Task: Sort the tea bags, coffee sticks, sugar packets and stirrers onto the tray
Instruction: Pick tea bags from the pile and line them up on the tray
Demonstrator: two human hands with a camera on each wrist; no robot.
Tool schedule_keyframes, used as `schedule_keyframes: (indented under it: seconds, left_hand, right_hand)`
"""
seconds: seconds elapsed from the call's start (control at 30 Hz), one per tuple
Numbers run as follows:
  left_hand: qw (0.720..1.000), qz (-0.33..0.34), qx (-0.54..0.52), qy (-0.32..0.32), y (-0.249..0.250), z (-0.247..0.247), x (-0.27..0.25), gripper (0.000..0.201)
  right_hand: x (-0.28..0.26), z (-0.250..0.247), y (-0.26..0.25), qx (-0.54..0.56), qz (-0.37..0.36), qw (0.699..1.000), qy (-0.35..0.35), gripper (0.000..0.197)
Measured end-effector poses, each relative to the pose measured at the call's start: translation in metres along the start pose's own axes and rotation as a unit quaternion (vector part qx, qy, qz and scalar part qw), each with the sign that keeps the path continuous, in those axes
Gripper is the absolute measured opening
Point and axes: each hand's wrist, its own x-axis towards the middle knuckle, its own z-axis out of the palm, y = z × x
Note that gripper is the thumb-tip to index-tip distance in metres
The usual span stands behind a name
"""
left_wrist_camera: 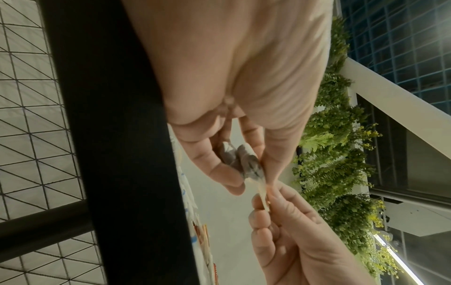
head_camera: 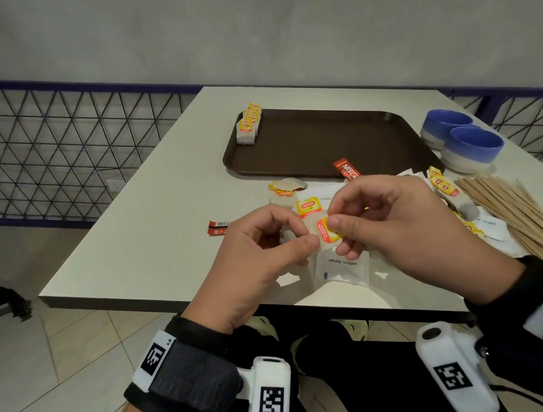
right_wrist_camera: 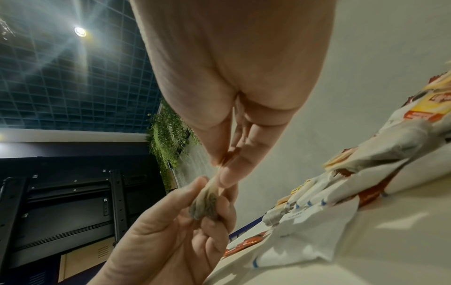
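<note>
Both your hands grip one tea bag (head_camera: 315, 231) above the counter (head_camera: 149, 229) — left hand (head_camera: 262, 252) pinches the pouch, right hand (head_camera: 389, 221) its yellow tag.

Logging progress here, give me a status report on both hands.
Left hand pinches tea bag; right hand pinches its tag. Tray holds a few tea bags. Nothing in the way.

This is looking like a café or canteen seating area. A white bench (head_camera: 165, 199) is carrying a brown plastic serving tray (head_camera: 324, 143), two blue bowls (head_camera: 461, 136) and a bundle of wooden stirrers (head_camera: 519, 207). Black wire-mesh railing (head_camera: 48, 148) is running beside it over a tiled floor (head_camera: 43, 374). Hanging green foliage (left_wrist_camera: 341, 154) and a dark grid ceiling (right_wrist_camera: 73, 86) with a spotlight (right_wrist_camera: 80, 31) are showing overhead.
</note>
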Motion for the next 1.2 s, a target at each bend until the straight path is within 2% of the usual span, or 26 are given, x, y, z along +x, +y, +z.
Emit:
schedule_keyframes:
  seconds: [0.43,0.77,1.03,1.2]
  left_hand:
    - [0.998,-0.01,0.047,0.049,-0.0018,0.0022,-0.0005,0.012]
    - [0.996,-0.015,0.085,0.035,0.0013,0.003,-0.0019,0.005]
    - [0.997,-0.02,0.077,0.02,0.0015,0.0026,-0.0028,0.003]
    - [0.996,-0.018,0.09,0.011,0.0043,0.0037,-0.0041,0.001]
  right_hand:
    - [-0.0023,0.0019,-0.0059,-0.008,-0.04,0.999,0.001,0.012]
    - [-0.0046,0.0067,-0.0058,-0.032,-0.05,0.998,0.029,0.011]
    - [-0.0024,0.0058,-0.0012,-0.047,-0.027,0.997,0.054,0.014]
    - [-0.002,0.0057,0.0018,-0.09,-0.048,0.993,0.053,0.015]
